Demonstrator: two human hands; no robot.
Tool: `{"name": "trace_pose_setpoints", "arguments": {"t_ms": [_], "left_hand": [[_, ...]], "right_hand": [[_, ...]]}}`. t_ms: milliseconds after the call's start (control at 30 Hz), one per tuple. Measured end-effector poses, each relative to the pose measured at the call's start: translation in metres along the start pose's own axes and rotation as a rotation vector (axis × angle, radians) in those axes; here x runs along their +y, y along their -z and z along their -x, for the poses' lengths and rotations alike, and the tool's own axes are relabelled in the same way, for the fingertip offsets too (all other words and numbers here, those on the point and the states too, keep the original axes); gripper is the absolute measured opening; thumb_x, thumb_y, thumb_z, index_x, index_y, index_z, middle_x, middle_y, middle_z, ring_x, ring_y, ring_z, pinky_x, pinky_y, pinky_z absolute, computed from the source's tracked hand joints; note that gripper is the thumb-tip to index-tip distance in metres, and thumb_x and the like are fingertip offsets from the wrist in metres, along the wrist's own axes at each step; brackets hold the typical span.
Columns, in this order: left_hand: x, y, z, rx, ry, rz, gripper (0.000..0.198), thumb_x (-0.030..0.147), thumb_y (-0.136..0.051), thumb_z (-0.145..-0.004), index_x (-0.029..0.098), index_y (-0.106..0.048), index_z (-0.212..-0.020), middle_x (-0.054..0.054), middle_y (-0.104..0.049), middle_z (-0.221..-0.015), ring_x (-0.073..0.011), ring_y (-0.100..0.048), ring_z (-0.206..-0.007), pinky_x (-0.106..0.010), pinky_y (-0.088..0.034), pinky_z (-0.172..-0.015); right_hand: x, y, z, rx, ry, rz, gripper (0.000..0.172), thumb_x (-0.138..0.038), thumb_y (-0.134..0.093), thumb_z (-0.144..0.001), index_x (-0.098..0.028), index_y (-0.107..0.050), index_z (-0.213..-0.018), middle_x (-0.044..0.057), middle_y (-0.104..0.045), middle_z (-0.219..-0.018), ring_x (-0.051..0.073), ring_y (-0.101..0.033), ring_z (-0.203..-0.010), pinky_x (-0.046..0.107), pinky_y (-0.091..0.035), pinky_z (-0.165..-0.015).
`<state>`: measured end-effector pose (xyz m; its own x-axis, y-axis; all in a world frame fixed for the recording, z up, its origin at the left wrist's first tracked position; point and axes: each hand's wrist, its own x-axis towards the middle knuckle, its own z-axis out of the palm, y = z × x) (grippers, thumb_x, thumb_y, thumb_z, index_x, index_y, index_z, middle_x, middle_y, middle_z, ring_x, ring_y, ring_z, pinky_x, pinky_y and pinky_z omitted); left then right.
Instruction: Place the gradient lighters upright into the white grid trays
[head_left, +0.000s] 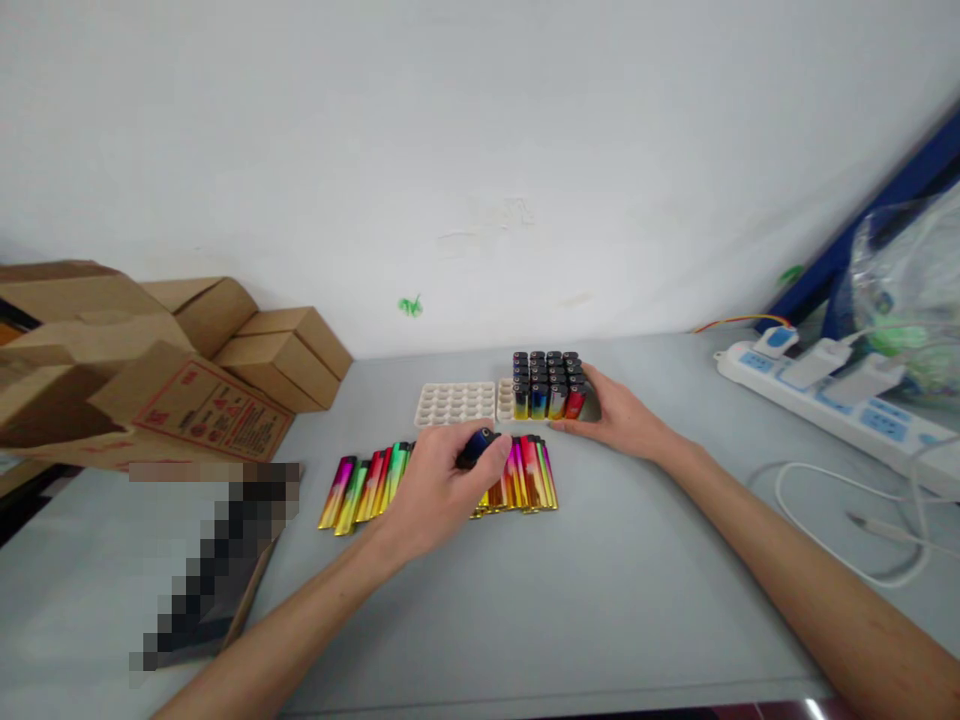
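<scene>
My left hand (pixel 439 490) is closed around a dark-topped lighter (pixel 478 446), above a row of shiny multicoloured lighters (pixel 375 482) lying on the table. The lower part of the held lighter is hidden by my fingers. At the right side of a block of upright black-topped lighters (pixel 547 385), my right hand (pixel 619 412) rests with fingers curved against it. These lighters stand in a white tray (pixel 505 398) whose left column of holes shows bare. Left of it lies another white tray (pixel 455 403) with rows of bare round holes.
Cardboard boxes (pixel 277 350) are piled at the left, one with open flaps. A white power strip (pixel 825 390) with plugs and cables (pixel 787 520) lies at the right. A white wall (pixel 465 160) stands behind the grey table (pixel 570 610).
</scene>
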<state>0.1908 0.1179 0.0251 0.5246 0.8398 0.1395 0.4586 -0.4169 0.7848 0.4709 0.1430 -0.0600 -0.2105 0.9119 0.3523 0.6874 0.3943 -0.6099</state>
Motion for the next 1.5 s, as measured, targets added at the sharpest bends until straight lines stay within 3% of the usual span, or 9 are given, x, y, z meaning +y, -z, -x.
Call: {"name": "trace_pose_setpoints", "arguments": {"t_ms": [267,467,600,700,800,933,1100,1267,1500], "left_hand": [[0.003,-0.001,0.0,0.02,0.022,-0.058,0.036,0.034,-0.042,-0.097,0.022,-0.034,-0.064,0.005,-0.033,-0.06,-0.0117,-0.033,-0.056,-0.027,-0.024,-0.054],[0.002,-0.002,-0.001,-0.032,-0.007,-0.08,0.041,0.04,-0.044,-0.102,0.021,-0.038,-0.065,0.005,-0.04,-0.061,-0.0117,-0.037,-0.058,-0.028,-0.027,-0.056],[-0.004,0.004,-0.007,-0.028,-0.008,0.014,0.031,0.046,-0.048,-0.104,0.021,-0.054,-0.087,0.006,-0.044,-0.064,-0.0118,-0.041,-0.059,-0.027,-0.032,-0.056],[-0.012,0.015,-0.019,-0.036,-0.031,0.228,0.024,0.045,-0.045,-0.106,0.022,-0.051,-0.105,0.006,-0.051,-0.071,-0.0112,-0.045,-0.058,-0.025,-0.039,-0.055],[-0.019,0.025,-0.04,-0.047,-0.051,0.322,0.025,0.043,-0.052,-0.103,0.02,-0.057,-0.104,0.0,-0.062,-0.083,-0.0126,-0.059,-0.069,-0.028,-0.051,-0.066],[-0.03,0.027,-0.07,0.071,-0.058,0.259,0.026,0.042,-0.064,-0.096,0.017,-0.068,-0.101,-0.005,-0.073,-0.091,-0.0177,-0.069,-0.085,-0.033,-0.057,-0.081],[-0.053,0.015,-0.099,0.11,-0.105,0.122,0.026,0.037,-0.073,-0.087,0.017,-0.07,-0.104,-0.01,-0.079,-0.105,-0.0245,-0.075,-0.101,-0.043,-0.059,-0.099],[-0.065,0.01,-0.112,0.048,-0.121,0.078,0.022,0.034,-0.069,-0.09,0.019,-0.066,-0.105,-0.008,-0.08,-0.101,-0.0238,-0.077,-0.099,-0.044,-0.06,-0.098],[-0.061,0.024,-0.118,-0.112,-0.113,0.05,0.024,0.036,-0.071,-0.088,0.019,-0.066,-0.103,-0.008,-0.08,-0.101,-0.0246,-0.078,-0.097,-0.043,-0.062,-0.094]], "right_hand": [[0.0,0.0,0.0,0.005,-0.006,0.0,0.083,-0.054,-0.08,-0.082,-0.019,-0.045,-0.149,0.017,-0.062,-0.143,0.038,-0.063,-0.127,0.058,-0.052,-0.108],[0.001,0.0,0.0,-0.002,0.002,0.002,0.085,-0.054,-0.079,-0.082,-0.019,-0.042,-0.151,0.018,-0.06,-0.146,0.037,-0.061,-0.13,0.058,-0.05,-0.111],[0.001,-0.001,0.0,0.001,0.009,-0.021,0.085,-0.053,-0.08,-0.082,-0.018,-0.043,-0.15,0.018,-0.059,-0.146,0.036,-0.061,-0.131,0.056,-0.049,-0.112],[0.002,0.0,-0.001,0.002,-0.016,-0.033,0.085,-0.052,-0.082,-0.081,-0.017,-0.045,-0.148,0.018,-0.06,-0.146,0.036,-0.061,-0.131,0.056,-0.049,-0.112],[0.002,0.002,-0.001,-0.012,-0.031,-0.041,0.082,-0.053,-0.082,-0.08,-0.018,-0.047,-0.145,0.017,-0.062,-0.143,0.036,-0.063,-0.129,0.055,-0.05,-0.11],[0.002,0.004,-0.002,-0.02,-0.021,-0.051,0.08,-0.053,-0.081,-0.08,-0.019,-0.048,-0.145,0.016,-0.064,-0.141,0.036,-0.065,-0.126,0.055,-0.052,-0.108],[0.003,0.002,-0.001,-0.008,-0.011,-0.046,0.083,-0.052,-0.082,-0.08,-0.02,-0.046,-0.147,0.017,-0.061,-0.145,0.037,-0.061,-0.132,0.056,-0.049,-0.112],[0.003,0.001,-0.001,-0.001,0.012,-0.062,0.083,-0.053,-0.081,-0.08,-0.019,-0.046,-0.148,0.018,-0.061,-0.144,0.037,-0.062,-0.129,0.056,-0.05,-0.11],[0.005,0.0,-0.001,0.009,0.029,-0.058,0.084,-0.053,-0.081,-0.081,-0.018,-0.046,-0.148,0.019,-0.063,-0.142,0.038,-0.064,-0.126,0.056,-0.052,-0.108]]}}
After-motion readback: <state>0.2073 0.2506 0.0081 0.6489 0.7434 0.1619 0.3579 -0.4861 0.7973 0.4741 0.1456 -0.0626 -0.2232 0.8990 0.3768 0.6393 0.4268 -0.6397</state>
